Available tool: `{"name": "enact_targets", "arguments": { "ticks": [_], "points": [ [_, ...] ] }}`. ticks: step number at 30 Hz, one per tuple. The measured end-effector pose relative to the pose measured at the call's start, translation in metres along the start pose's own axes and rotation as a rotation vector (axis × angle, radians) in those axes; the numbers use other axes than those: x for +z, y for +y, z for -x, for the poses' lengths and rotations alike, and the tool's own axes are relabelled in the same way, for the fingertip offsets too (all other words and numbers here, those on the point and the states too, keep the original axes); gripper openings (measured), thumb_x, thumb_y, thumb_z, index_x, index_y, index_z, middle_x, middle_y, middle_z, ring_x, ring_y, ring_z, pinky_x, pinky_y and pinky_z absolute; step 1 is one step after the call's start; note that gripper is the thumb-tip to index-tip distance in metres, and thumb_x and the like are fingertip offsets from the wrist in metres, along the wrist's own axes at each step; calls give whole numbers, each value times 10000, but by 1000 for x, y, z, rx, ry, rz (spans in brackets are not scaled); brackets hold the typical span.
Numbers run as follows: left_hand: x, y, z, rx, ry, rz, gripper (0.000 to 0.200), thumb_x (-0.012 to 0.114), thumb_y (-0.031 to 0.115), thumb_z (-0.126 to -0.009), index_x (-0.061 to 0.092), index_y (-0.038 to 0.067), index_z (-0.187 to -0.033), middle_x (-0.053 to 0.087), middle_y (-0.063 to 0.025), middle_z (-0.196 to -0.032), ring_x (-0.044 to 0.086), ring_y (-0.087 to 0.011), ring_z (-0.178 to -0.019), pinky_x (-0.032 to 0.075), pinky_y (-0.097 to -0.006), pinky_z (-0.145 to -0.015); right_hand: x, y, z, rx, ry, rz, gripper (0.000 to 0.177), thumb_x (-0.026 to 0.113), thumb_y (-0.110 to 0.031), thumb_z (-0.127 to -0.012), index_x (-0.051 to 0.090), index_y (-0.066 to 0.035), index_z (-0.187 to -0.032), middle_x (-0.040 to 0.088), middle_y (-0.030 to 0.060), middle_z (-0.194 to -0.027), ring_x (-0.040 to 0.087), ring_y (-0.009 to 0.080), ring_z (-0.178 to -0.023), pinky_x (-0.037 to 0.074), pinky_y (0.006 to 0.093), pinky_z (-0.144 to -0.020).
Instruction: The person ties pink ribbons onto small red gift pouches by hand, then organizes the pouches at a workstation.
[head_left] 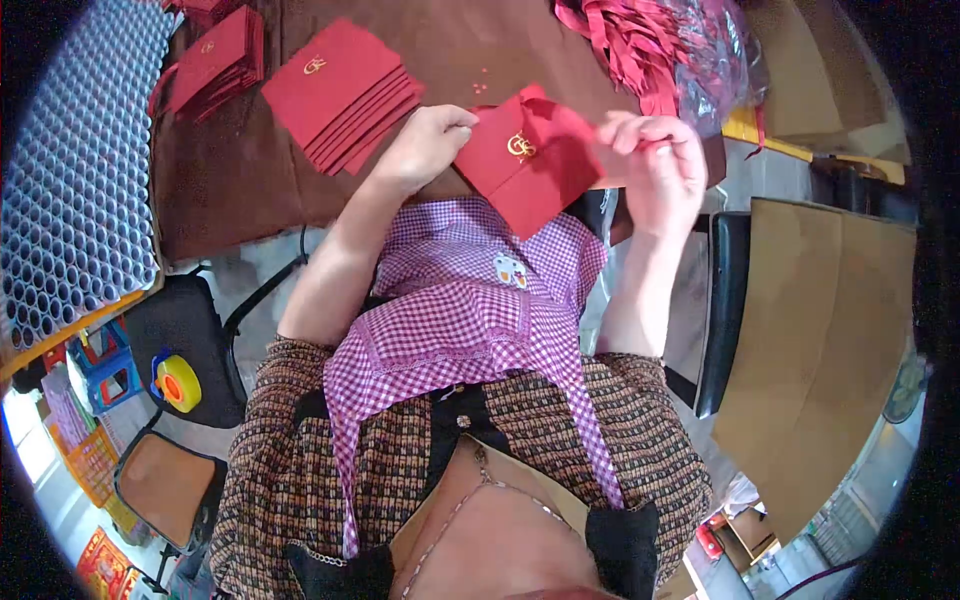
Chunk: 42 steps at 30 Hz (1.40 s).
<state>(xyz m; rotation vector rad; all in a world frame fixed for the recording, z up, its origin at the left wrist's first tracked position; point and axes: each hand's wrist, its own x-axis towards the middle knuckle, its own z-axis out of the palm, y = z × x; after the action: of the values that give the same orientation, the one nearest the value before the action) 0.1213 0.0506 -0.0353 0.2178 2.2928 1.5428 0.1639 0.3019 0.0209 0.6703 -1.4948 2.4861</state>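
Note:
My left hand (pixel 430 148) pinches the upper left edge of a red paper bag (pixel 535 165) with a gold emblem on its front. The bag is tilted, one corner pointing down over my checked apron (pixel 450 325), at the near edge of the brown-covered table. On its right side, my right hand (pixel 660 170) is raised with the fingers closed on a red ribbon, which is partly blurred and mostly hidden by the fingers. Just left of my left hand lies a fanned stack of similar red bags (pixel 340 90).
More red bags (pixel 215 60) lie at the table's far left, beside a rack of grey tubes (pixel 80 170). A bundle of red ribbons (pixel 640 45) with clear plastic sits at the back right. Cardboard (pixel 815 350) stands on the right. Yellow tape (pixel 178 382) rests on a black chair.

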Motion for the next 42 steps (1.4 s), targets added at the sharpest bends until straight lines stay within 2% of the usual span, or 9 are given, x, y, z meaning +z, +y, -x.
{"name": "enact_targets", "arguments": {
  "ticks": [2,4,7,9,12,15,25,34,42],
  "points": [
    [-1,5,2,-42,12,6,257,538,67,-868,605,-78,-1070,657,-104,-992,596,-162,-925,462,-281,-852,6,12,5,5,-33,336,143,539,-93,-892,589,8,-979,583,92,-875,576,214,-844,451,358,-870],
    [1,1,3,-64,18,43,258,541,70,-871,605,-71,-1077,657,-103,-991,595,-157,-926,464,-281,-849,22,15,9,173,-77,493,168,523,-34,-876,598,16,-1017,581,77,-883,575,161,-845,458,293,-832],
    [3,-1,4,58,118,2,255,534,63,-853,615,-73,-1054,676,-138,-882,617,-161,-811,487,-295,-757,34,44,17,328,2,672,205,591,15,-823,595,3,-1027,585,33,-880,562,95,-819,456,222,-747],
    [2,0,4,-13,66,25,259,532,65,-880,597,-71,-1091,655,-116,-1005,594,-159,-939,465,-284,-851,40,55,19,351,-6,775,181,611,3,-819,577,-5,-997,578,18,-873,536,74,-808,446,211,-736],
    [2,5,7,-4,83,-43,264,531,59,-880,593,-73,-1101,654,-123,-1012,589,-158,-941,463,-283,-856,41,67,18,126,-161,1075,168,605,-1,-785,580,-14,-950,603,91,-882,586,205,-843,456,315,-776],
    [3,0,6,33,76,-67,273,533,55,-876,590,-73,-1111,654,-124,-1016,586,-156,-937,460,-281,-858,44,77,18,61,-160,1175,149,608,-7,-771,587,-24,-917,597,122,-894,575,280,-879,436,367,-792],
    [4,6,8,69,92,-76,274,549,43,-856,596,-65,-1104,660,-121,-985,588,-138,-880,473,-275,-810,43,85,18,1,-94,1231,91,628,-20,-775,599,-21,-861,608,117,-851,578,282,-832,439,371,-752],
    [5,16,11,73,98,-64,264,550,52,-855,602,-60,-1088,671,-135,-929,603,-143,-826,488,-292,-767,47,85,15,51,-12,1136,122,638,-39,-784,584,0,-886,631,107,-838,606,224,-765,492,329,-690],
    [7,14,12,168,161,-220,256,562,68,-828,627,-25,-1058,658,-195,-972,650,-251,-887,501,-338,-795,51,86,13,146,53,1043,160,621,-2,-778,547,6,-920,613,94,-812,611,169,-737,500,294,-683]
  ]
}}
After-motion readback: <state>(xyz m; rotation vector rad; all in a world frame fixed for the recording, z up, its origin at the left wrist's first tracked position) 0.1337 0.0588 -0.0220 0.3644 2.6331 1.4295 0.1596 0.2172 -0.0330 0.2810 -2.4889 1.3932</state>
